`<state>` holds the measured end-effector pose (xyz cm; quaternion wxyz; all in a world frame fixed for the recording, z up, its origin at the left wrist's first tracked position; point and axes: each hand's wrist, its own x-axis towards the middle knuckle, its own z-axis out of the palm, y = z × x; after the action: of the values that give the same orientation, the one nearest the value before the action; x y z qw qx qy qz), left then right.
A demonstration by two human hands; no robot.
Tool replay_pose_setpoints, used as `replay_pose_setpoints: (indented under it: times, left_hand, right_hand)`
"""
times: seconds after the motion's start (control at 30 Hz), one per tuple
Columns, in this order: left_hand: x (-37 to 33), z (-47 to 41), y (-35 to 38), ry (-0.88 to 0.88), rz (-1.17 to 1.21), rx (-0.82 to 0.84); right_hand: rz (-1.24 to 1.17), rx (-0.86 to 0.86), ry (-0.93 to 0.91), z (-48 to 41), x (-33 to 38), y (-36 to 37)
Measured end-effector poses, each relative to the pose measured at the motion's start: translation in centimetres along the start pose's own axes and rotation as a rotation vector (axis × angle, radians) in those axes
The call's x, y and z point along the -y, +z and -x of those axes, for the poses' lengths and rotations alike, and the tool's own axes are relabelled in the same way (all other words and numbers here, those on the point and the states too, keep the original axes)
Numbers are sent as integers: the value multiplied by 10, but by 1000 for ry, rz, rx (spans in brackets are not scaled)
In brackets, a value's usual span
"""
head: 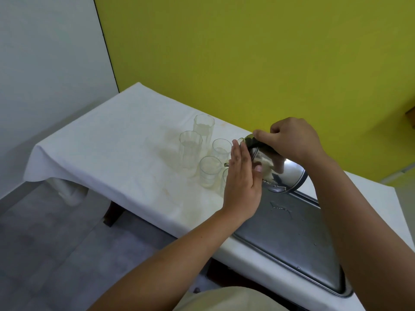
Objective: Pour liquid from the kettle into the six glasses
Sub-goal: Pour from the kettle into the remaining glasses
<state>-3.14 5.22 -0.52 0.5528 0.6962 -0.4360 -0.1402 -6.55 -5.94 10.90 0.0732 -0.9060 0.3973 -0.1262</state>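
kettle [272, 168] tipped steeply, spout toward the glasses [210, 170], above tray [289, 234] edge | our right hand [292, 138] grips its handle tight | our left hand [242, 176] flat, fingers straight, pressed on its side | white-clothed desk [107, 149]

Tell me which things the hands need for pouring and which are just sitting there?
Needed for pouring:
kettle, tipped, held by the right hand, with the left hand flat against its side
glasses, five visible, one partly hidden behind the left hand

Just sitting there:
tray, with a few drops on it
tablecloth, stained
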Motion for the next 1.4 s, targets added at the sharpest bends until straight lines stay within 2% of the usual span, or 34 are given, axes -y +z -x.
replay_pose_setpoints:
  times: [0.4,0.57,0.8,1.1,1.27,1.4]
  left_hand:
    - [3,-3,-1,-4,15,-73]
    - [2,-5,0,-24,21,-56]
    - [-4,-12,-1,48,-68,39]
    - [-11,-22,0,163,-249,85]
    - [-18,-20,2,186,-275,118]
    - [-24,-14,9,159,-236,151]
  right_hand:
    - [8,-2,-44,-6,9,2]
    - [7,8,-37,-8,6,4]
    - [-232,-2,73,-1,-22,6]
    - [-505,-27,235,9,-41,8]
    - [-578,-46,275,17,-49,7]
    - [-509,-35,265,22,-55,1]
